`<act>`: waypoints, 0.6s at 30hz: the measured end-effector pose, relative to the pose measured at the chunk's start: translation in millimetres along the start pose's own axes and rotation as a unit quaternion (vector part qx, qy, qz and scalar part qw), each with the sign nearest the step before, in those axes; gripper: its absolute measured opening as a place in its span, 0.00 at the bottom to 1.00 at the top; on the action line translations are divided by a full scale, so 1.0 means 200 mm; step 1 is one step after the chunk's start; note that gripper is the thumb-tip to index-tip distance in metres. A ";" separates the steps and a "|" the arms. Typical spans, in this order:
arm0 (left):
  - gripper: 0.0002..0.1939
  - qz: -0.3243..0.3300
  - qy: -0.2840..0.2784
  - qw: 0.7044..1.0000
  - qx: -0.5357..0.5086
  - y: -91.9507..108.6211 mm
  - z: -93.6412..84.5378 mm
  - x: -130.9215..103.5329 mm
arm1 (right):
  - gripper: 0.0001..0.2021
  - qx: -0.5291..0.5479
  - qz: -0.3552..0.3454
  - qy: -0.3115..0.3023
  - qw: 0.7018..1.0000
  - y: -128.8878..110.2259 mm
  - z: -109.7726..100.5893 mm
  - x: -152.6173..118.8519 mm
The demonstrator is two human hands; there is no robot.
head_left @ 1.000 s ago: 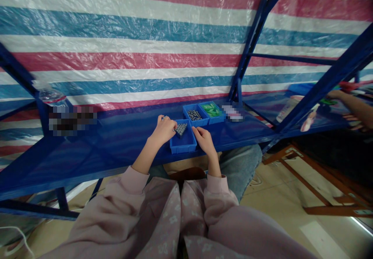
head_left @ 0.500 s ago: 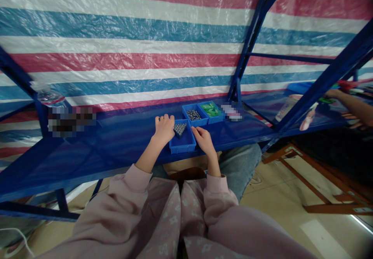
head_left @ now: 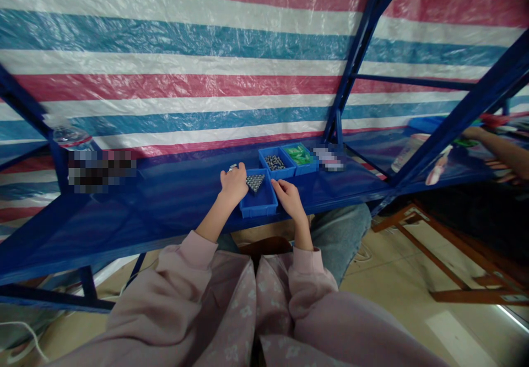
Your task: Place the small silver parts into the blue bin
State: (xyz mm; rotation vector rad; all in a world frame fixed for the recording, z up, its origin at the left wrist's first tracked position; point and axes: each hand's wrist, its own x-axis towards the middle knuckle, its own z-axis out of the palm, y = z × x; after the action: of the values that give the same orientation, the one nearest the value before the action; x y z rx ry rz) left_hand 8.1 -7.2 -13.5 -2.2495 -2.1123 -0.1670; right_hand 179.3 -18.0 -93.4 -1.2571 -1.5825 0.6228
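A striped tarp in red, white and blue hangs as the back wall. Before it runs a blue worktop on a blue steel frame, with slanting posts. The floor is pale tile, glossy at lower right. A brown wooden frame stands on it at right.

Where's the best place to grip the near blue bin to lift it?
Grip the near blue bin by its two long side walls, coming from above, probably two-handed. It sits flat and open-topped, the left hand and right hand flanking those walls.
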 end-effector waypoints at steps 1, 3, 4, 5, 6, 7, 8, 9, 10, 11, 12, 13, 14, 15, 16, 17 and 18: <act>0.23 0.000 0.000 1.000 -0.002 0.00 0.00 0.00 | 0.24 0.001 0.000 0.000 1.000 0.00 0.00 0.00; 0.23 0.002 0.001 1.000 -0.006 0.00 0.00 0.01 | 0.24 0.001 0.000 -0.002 1.000 0.00 0.00 0.00; 0.22 0.004 -0.001 1.000 -0.008 -0.01 0.00 0.01 | 0.24 0.001 -0.001 -0.002 1.000 0.00 0.00 0.00; 0.22 0.006 -0.005 1.000 -0.012 -0.01 0.00 0.01 | 0.24 0.001 -0.001 -0.002 1.000 0.00 0.00 0.00; 0.22 0.008 -0.011 1.000 -0.016 -0.02 0.00 0.01 | 0.24 0.001 -0.001 -0.001 1.000 0.00 0.00 0.00; 0.22 0.009 -0.018 1.000 -0.020 -0.02 -0.01 0.00 | 0.24 0.002 -0.002 -0.001 1.000 0.00 0.00 0.00; 0.22 0.011 -0.024 0.999 -0.024 -0.03 -0.01 0.00 | 0.24 0.002 -0.002 0.000 1.000 0.00 0.00 0.00; 0.22 0.014 -0.028 0.999 -0.028 -0.04 -0.02 0.00 | 0.24 0.002 -0.003 0.000 1.000 0.00 0.00 0.00; 0.22 0.017 -0.029 0.999 -0.030 -0.04 -0.02 0.00 | 0.24 0.002 -0.004 0.001 1.000 0.00 0.00 0.00; 0.21 0.021 -0.028 0.999 -0.032 -0.05 -0.03 0.00 | 0.24 0.001 -0.005 0.002 1.000 0.00 0.00 0.00; 0.19 0.024 -0.026 0.999 -0.032 -0.06 -0.03 0.00 | 0.24 -0.001 -0.005 0.002 1.000 0.00 0.00 0.00; 0.17 0.027 -0.025 0.999 -0.032 -0.06 -0.04 0.00 | 0.24 -0.002 -0.005 0.002 1.000 0.00 0.00 0.00; 0.15 0.029 -0.024 0.999 -0.029 -0.06 -0.05 -0.01 | 0.24 -0.003 -0.005 0.002 1.000 0.00 0.00 0.00; 0.14 0.030 -0.024 0.999 -0.024 -0.06 -0.05 -0.01 | 0.24 -0.004 -0.005 0.002 1.000 0.00 0.00 0.00; 0.12 0.030 -0.023 0.999 -0.019 -0.05 -0.06 -0.01 | 0.24 -0.004 -0.005 0.001 1.000 0.00 0.00 0.00; 0.11 0.029 -0.022 0.999 -0.013 -0.05 -0.06 -0.02 | 0.24 -0.004 -0.005 0.001 1.000 0.00 0.00 0.00; 0.11 0.026 -0.019 0.999 -0.008 -0.04 -0.06 -0.02 | 0.24 -0.004 -0.006 0.001 1.000 0.00 0.00 0.00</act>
State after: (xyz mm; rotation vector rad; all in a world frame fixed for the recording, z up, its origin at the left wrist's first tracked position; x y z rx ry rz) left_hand -0.4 -12.4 -1.6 -2.3324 -2.0754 -0.1391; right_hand 179.6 -18.0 -92.3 -1.2529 -1.5907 0.6089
